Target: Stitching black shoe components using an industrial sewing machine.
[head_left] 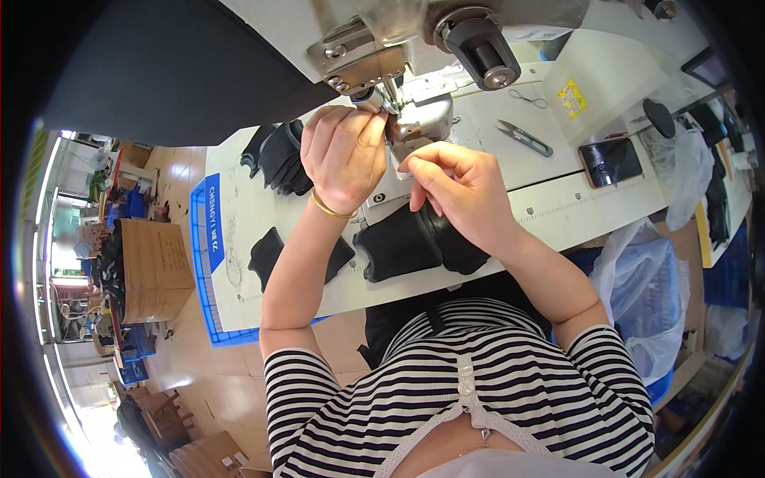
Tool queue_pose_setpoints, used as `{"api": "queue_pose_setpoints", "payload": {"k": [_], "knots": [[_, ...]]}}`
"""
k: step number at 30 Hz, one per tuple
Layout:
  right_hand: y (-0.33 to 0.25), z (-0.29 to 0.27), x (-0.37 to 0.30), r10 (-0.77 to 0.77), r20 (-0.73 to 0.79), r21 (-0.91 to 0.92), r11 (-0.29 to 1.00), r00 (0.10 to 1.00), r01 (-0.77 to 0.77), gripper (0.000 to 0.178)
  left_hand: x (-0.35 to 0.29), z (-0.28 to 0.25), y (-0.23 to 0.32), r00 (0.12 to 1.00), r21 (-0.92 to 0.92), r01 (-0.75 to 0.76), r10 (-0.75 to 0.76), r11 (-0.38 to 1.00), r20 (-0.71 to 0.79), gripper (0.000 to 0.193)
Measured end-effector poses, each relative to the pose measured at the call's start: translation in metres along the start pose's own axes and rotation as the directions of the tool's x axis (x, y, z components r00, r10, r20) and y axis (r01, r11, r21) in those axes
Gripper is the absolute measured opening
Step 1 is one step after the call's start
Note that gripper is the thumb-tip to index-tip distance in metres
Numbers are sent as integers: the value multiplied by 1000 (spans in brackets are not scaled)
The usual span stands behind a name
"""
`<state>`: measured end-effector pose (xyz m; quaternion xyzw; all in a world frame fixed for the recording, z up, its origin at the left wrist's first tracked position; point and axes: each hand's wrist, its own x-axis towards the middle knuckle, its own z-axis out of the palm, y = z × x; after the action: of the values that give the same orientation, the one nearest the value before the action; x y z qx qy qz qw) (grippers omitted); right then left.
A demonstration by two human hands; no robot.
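My left hand (344,155), with a gold bangle at its wrist, is raised beside the needle and presser foot of a sewing machine (424,119). Its fingers are closed together close under the needle area; whatever they grip is hidden. Just right of it, my right hand (456,185) pinches thumb against forefinger in front of the machine's rounded metal bed. Something small and pale shows at those fingertips, too small to name. Below the hands, black cut fabric pieces (398,245) lie at the table's near edge. A pile of similar black pieces (285,163) sits left of my left wrist.
Thread snips (526,138) and a dark phone (610,162) lie on the white table (558,203) at right. A blue crate (209,307) is beyond the table's left edge, near a cardboard box (155,271). A plastic-bag-lined blue basket (641,299) stands at right.
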<state>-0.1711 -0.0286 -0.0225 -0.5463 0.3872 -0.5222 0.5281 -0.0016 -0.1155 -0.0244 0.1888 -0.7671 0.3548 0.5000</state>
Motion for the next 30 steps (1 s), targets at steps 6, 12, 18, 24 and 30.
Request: {"api": "queue_pose_setpoints", "payload": {"k": [6,12,18,24,30], "knots": [[44,-35,-5,-65,-134,-125,991,989,48,16,-9,-2,12,971,17,222,-223,975,82,33],[76,-67,-33,-193,-55,-743,663,980,89,39,-19,-2,13,862,37,452,-447,891,239,32],[86,-63,-37,-208,-7,-823,557,978,113,46,-25,-36,-3,853,144,406,-431,902,295,46],[86,-64,-39,-209,13,-857,502,978,119,47,-96,-153,11,610,404,307,-504,862,611,50],[89,-57,-46,-390,75,-908,354,918,225,44,-81,-146,48,583,44,558,-429,829,690,52]]}}
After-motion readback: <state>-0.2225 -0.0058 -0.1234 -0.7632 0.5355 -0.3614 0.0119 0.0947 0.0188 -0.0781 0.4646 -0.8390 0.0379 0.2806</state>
